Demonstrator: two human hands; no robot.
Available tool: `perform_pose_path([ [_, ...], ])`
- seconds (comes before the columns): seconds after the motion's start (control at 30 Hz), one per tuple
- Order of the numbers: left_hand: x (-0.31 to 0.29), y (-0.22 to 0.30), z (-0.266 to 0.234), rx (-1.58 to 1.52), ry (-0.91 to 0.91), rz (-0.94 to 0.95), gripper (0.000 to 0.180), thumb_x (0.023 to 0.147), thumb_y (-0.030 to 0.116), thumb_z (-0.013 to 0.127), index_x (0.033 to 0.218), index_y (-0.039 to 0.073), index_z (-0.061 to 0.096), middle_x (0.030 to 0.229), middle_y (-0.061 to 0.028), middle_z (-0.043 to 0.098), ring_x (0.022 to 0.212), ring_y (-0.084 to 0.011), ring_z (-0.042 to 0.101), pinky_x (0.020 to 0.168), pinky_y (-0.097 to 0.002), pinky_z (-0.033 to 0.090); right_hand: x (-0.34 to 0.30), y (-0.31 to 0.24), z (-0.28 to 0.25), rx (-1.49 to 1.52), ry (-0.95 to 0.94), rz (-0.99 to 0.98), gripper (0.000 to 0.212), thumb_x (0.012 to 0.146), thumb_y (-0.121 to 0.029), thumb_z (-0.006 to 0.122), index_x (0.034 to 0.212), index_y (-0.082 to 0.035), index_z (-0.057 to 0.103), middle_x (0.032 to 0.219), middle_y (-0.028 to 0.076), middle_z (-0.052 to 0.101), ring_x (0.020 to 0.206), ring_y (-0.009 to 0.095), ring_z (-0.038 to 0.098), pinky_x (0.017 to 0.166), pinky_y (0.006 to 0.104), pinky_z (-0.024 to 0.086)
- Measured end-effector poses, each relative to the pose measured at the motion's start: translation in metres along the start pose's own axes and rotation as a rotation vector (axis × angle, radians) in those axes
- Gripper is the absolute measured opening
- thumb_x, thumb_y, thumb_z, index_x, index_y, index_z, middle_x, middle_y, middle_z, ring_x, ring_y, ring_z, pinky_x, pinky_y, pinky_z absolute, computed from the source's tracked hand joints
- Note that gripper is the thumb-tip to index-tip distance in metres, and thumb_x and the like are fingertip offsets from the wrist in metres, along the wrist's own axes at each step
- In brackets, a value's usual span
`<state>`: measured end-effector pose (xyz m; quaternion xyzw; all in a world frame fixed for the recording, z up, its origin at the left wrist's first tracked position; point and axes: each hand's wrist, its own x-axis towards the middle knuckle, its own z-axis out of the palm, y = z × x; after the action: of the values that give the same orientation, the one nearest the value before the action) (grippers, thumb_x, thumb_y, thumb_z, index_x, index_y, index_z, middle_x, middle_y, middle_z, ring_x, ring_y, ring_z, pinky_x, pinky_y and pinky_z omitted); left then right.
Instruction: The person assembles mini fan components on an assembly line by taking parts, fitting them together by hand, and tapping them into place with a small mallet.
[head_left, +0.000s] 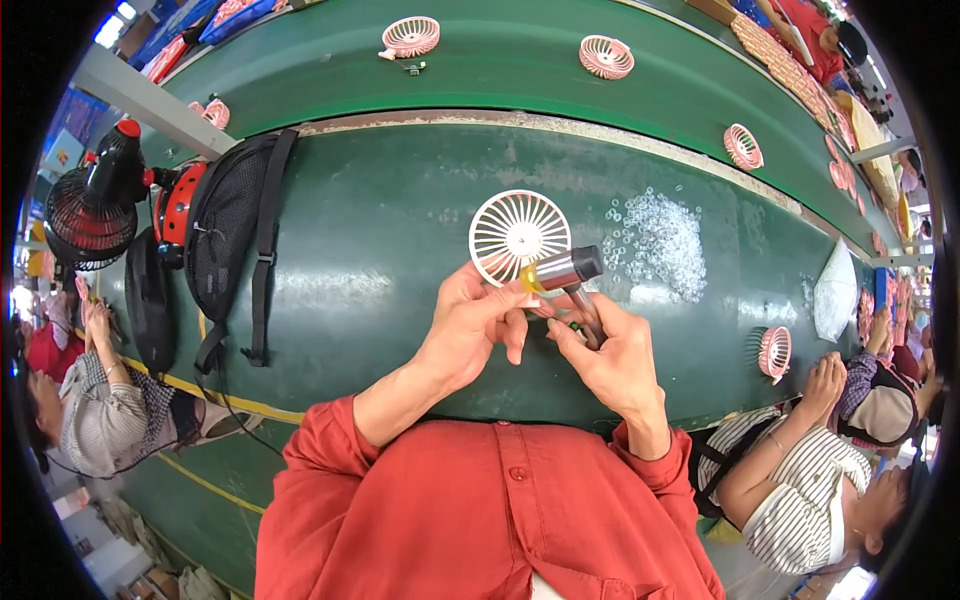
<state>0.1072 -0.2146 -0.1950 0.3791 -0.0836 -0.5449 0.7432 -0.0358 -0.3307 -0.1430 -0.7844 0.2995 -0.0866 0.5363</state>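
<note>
My left hand (462, 332) is closed on the lower edge of a round white slotted fan cover (497, 228), thumb on top. My right hand (622, 362) is wrapped round the handle of a small hammer (562, 270). Its head has a yellow face and a black face, and the yellow end lies over the cover's lower rim, close to my left thumb. Something small and green (574, 326) shows by my right fingers; I cannot make out its kind. To the right of the cover, a pile of small clear rings (660, 245) is spread on the green table (400, 190).
Beyond the table runs a green conveyor belt (510, 75) carrying pink fan covers (606, 57). At left are a black backpack (225, 235) and a black desk fan (90, 220). A pink fan cover (775, 353) and a clear plastic bag (835, 290) lie at right. Co-workers sit on both sides.
</note>
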Motion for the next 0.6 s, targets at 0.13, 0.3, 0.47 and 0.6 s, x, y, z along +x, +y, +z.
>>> perform_pose_path([
  [0.13,-0.005,0.001,0.003,0.074,0.024,0.034,0.031,0.094,0.01,0.062,0.117,-0.001,0.046,0.09,-0.0184,0.068,0.052,-0.0151,0.06,0.039,-0.0275,0.049,0.0,-0.001,0.002,-0.293,0.09,-0.12,0.023,0.081,-0.006,0.07,0.102,-0.001,0.065,0.074,0.015,0.066,0.06,0.024,0.064,0.055,0.032,0.048],
  [0.3,-0.01,-0.002,0.001,0.111,0.029,0.019,0.034,0.092,0.009,0.064,0.116,-0.001,0.042,0.085,-0.0178,0.066,0.048,-0.0148,0.059,0.036,-0.0263,0.049,0.0,-0.002,0.004,-0.286,0.15,-0.229,0.019,0.08,-0.006,0.071,0.097,-0.001,0.064,0.073,0.016,0.065,0.063,0.03,0.066,0.056,0.0368,0.05],
  [0.47,-0.007,-0.004,-0.001,-0.001,0.049,-0.025,0.036,0.089,0.009,0.065,0.113,-0.002,0.042,0.081,-0.019,0.066,0.048,-0.0159,0.06,0.037,-0.0278,0.049,-0.009,-0.003,0.001,-0.301,0.133,-0.264,0.02,0.081,-0.006,0.074,0.097,0.002,0.066,0.077,0.016,0.067,0.059,0.022,0.064,0.055,0.0343,0.049],
  [0.6,-0.011,-0.016,-0.006,-0.089,0.036,-0.104,0.032,0.092,0.021,0.066,0.114,0.001,0.052,0.087,-0.0104,0.064,0.054,-0.0152,0.061,0.039,-0.0277,0.049,-0.003,0.0,0.017,-0.379,0.102,-0.473,0.024,0.079,-0.001,0.073,0.101,0.001,0.065,0.091,0.013,0.067,0.071,0.032,0.067,0.058,0.0362,0.053],
])
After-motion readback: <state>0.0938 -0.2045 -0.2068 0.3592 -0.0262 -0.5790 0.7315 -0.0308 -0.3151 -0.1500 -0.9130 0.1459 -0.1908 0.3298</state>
